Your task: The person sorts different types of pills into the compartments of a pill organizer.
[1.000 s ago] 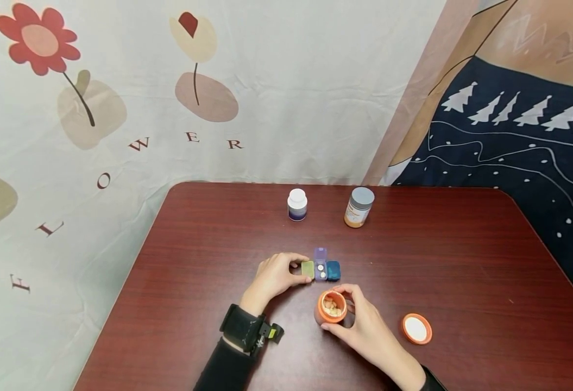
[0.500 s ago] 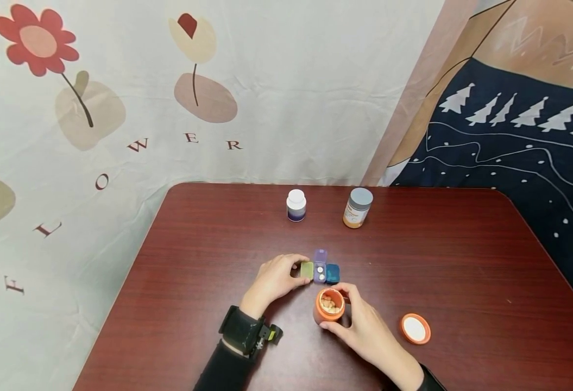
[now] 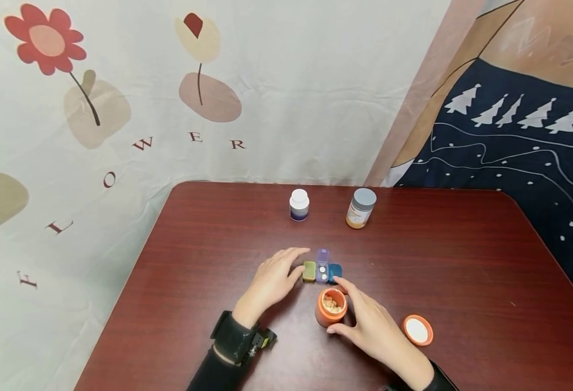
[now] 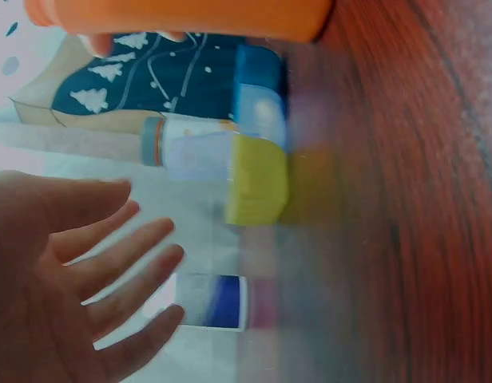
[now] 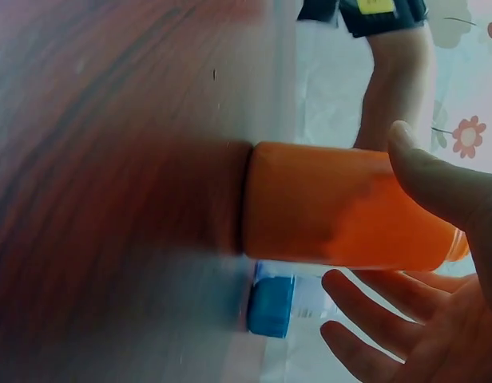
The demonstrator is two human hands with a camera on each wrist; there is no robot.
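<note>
An uncapped orange pill bottle [image 3: 321, 314] stands upright on the table, pale tablets showing in its mouth. My right hand [image 3: 376, 326] is spread beside it, thumb and fingers loose around its right side; whether they still touch it I cannot tell. Just beyond sits a small pill organizer [image 3: 309, 271] with green, purple and blue compartments. The purple lid stands open over white tablets; the green and blue lids are down. My left hand [image 3: 271, 279] is left of the organizer, its fingers extended and holding nothing. In the left wrist view the green compartment [image 4: 258, 182] is apart from the fingers.
Right of my right hand lies an orange cap [image 3: 417, 330], white lining up. A white and blue bottle [image 3: 299, 205] and a grey-lidded jar [image 3: 361, 208] stand at the back of the table [image 3: 462, 260]. A printed cloth hangs behind.
My left hand has let go of the organizer and drawn slightly left, its fingers spreading. My right hand has loosened around the orange bottle, which stays in place.
</note>
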